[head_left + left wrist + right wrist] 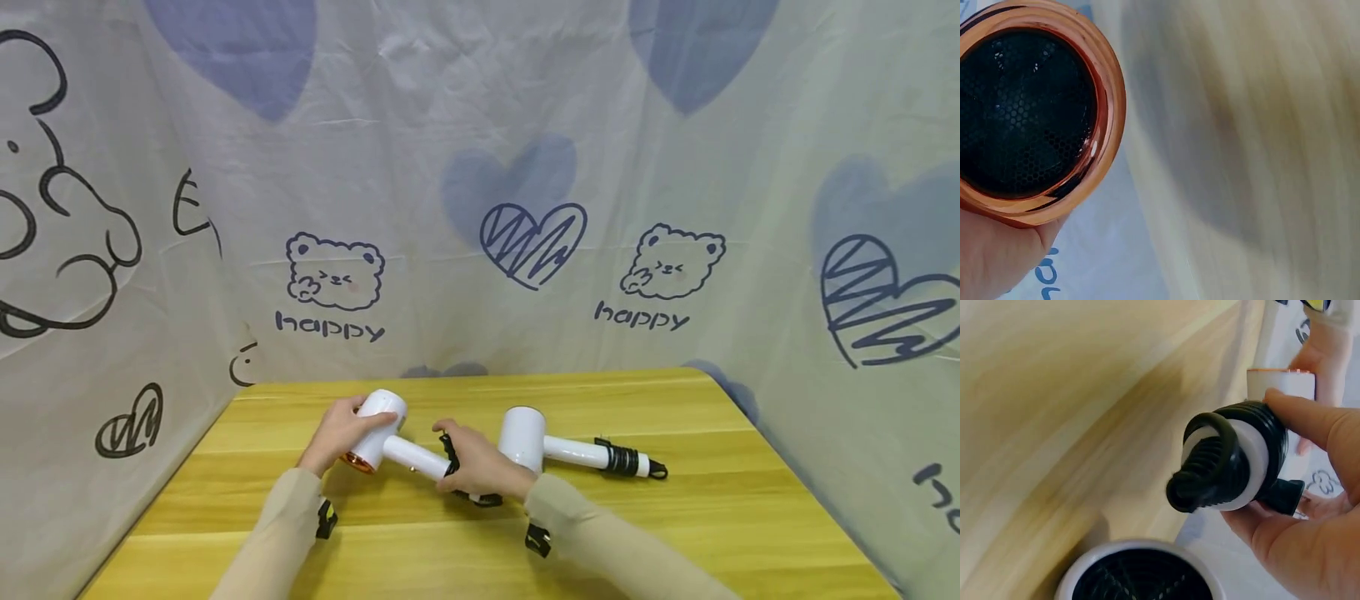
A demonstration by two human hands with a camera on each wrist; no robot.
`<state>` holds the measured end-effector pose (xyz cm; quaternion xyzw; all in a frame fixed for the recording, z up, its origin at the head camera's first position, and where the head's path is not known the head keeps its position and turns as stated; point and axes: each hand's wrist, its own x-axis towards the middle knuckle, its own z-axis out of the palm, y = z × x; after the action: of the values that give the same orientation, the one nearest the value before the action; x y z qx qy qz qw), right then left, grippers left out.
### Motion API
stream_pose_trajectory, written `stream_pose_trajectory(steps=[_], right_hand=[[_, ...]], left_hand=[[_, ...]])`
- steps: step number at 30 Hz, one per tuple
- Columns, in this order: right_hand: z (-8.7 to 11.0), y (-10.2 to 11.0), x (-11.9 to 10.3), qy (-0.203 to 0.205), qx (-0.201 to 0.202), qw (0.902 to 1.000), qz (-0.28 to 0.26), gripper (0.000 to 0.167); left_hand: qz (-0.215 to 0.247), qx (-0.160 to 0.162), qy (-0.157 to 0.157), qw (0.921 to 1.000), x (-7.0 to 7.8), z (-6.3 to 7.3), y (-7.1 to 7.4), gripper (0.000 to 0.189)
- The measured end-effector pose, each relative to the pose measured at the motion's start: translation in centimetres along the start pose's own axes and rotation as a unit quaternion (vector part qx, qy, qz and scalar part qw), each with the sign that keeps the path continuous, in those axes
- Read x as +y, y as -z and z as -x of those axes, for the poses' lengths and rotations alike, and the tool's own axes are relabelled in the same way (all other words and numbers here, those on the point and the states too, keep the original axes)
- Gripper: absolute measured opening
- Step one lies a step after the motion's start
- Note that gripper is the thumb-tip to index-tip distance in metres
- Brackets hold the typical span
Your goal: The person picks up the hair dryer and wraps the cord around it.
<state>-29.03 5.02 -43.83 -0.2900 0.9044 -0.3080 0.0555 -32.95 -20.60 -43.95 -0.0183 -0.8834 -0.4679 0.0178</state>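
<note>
A white hair dryer (416, 457) with a copper-coloured rear ring (1110, 100) is held between both hands at the left of the table. My left hand (339, 432) grips its barrel, thumb across the near side. Around the handle end, where the black cord (1266, 431) is wound, my right hand (480, 462) curls its fingers and thumb. In the right wrist view the handle's end with its cord loop points toward the camera. A second white hair dryer (522, 435) lies just right of my right hand, its handle pointing right with black cord wound near the end.
The yellow wood-grain table (675, 533) carries both dryers. Behind and at the sides hangs a pale cloth (450, 333) printed with hearts, bears and the word "happy". Black straps (537, 540) sit at both wrists.
</note>
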Motion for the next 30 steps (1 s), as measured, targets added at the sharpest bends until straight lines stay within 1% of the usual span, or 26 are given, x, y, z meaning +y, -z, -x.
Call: stream_pose_trajectory(steps=[3,6,8,13,17,23,25,30], right_hand=[[0.0,-0.5,0.0,-0.007,-0.001,0.9999,0.011,0.074],[0.0,-0.9,0.1,-0.020,0.000,0.9997,0.011,0.070],[0.0,-1.1,0.3,-0.025,-0.003,0.9997,0.005,0.067],[-0.3,-1.1,0.3,-0.042,-0.012,0.9988,-0.024,0.062],[-0.7,-0.8,0.2,-0.061,-0.010,0.9977,-0.027,0.065],[-1.1,-0.6,0.2,-0.109,-0.023,0.9937,-0.004,0.078],[-1.3,-0.5,0.3,-0.122,-0.028,0.9921,0.000,0.082],[-1.5,-0.6,0.5,-0.139,-0.036,0.9896,0.000,0.085]], left_hand=[[-0.013,-0.015,-0.010,0.9998,-0.4,-0.5,-0.3,0.061],[-0.033,-0.031,-0.015,0.9989,-0.9,-0.9,-0.6,0.063],[-0.037,-0.040,-0.013,0.9984,-1.2,-1.1,-0.8,0.064],[-0.048,-0.041,-0.009,0.9980,-1.7,-1.7,-0.8,0.063],[-0.055,-0.032,0.000,0.9980,-1.9,-2.2,-0.8,0.062],[-0.064,-0.043,0.017,0.9969,-1.7,-2.6,-0.8,0.070],[-0.072,-0.046,0.015,0.9962,-1.6,-2.7,-0.8,0.074],[-0.090,-0.054,0.023,0.9942,-1.5,-2.8,-0.8,0.077]])
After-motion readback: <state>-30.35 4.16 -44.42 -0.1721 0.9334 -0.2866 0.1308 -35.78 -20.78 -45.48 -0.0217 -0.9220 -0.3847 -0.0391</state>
